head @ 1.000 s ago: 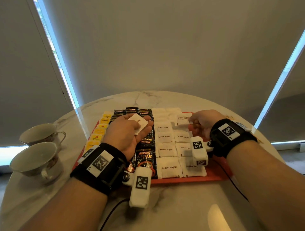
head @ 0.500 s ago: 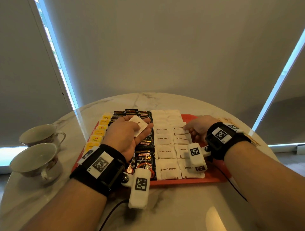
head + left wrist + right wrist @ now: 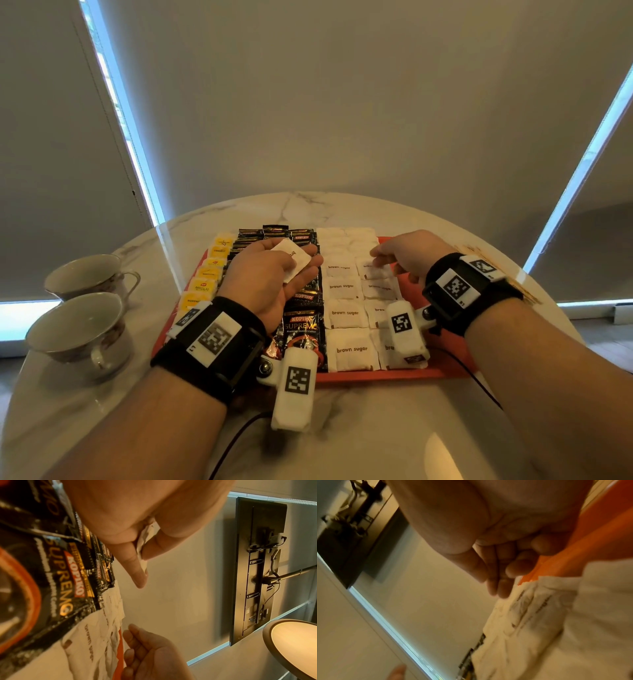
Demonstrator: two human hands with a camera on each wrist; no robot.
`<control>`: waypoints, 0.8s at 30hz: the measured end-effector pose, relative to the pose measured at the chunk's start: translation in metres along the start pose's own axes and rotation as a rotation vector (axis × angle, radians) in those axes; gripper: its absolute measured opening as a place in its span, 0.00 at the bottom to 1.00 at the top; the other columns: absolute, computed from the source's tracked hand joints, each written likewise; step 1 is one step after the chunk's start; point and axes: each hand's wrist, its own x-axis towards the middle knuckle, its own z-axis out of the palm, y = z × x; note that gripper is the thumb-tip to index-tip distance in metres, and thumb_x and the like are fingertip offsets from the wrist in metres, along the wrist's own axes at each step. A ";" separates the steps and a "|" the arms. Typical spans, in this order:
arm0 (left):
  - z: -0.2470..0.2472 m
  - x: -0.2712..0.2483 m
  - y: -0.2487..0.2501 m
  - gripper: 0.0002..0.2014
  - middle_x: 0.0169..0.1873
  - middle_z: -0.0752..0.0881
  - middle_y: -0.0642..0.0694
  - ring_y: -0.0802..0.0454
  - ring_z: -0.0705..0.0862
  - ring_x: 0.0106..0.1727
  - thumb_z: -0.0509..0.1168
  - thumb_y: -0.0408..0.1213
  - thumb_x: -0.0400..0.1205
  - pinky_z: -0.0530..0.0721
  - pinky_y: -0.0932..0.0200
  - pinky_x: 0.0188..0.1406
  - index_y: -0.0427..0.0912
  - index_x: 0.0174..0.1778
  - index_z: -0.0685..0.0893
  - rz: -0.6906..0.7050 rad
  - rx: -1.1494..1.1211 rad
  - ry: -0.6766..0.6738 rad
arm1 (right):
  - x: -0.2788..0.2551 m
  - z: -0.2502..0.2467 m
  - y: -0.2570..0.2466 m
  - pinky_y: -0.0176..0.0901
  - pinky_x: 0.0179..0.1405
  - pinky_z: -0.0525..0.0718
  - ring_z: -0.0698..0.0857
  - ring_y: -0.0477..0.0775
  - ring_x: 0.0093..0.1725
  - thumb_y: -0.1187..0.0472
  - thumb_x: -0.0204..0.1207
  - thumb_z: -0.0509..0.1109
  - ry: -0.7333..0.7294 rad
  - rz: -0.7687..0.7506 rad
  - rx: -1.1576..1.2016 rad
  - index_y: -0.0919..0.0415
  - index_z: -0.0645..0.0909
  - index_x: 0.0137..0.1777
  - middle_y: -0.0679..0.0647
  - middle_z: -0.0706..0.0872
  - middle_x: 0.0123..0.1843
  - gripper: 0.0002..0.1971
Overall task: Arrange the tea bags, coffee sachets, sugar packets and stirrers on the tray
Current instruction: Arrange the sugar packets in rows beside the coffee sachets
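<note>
Since a second ago, the right hand (image 3: pixel 409 255) has drawn back from the far end of the red tray (image 3: pixel 394 374) toward its middle, fingers loosely curled and holding nothing over the sugar rows. Above the tray's coffee sachets (image 3: pixel 301 329), the left hand (image 3: pixel 270 274) pinches a sugar packet (image 3: pixel 295 258). Light, soft and crinkly, it seems best held by its edges.

Right wrist view blurred, sugar packets (image 3: pixel 530 622) smeared, left hand (image 3: pixel 270 274) hiding coffee sachets (image 3: pixel 301 308)
</note>
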 end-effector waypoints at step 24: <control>0.011 -0.016 -0.003 0.13 0.56 0.93 0.34 0.40 0.95 0.54 0.65 0.27 0.88 0.94 0.53 0.41 0.30 0.69 0.82 -0.020 0.082 -0.022 | -0.056 -0.016 0.030 0.60 0.82 0.65 0.65 0.61 0.86 0.46 0.85 0.66 -0.124 0.133 0.659 0.57 0.67 0.85 0.59 0.64 0.88 0.31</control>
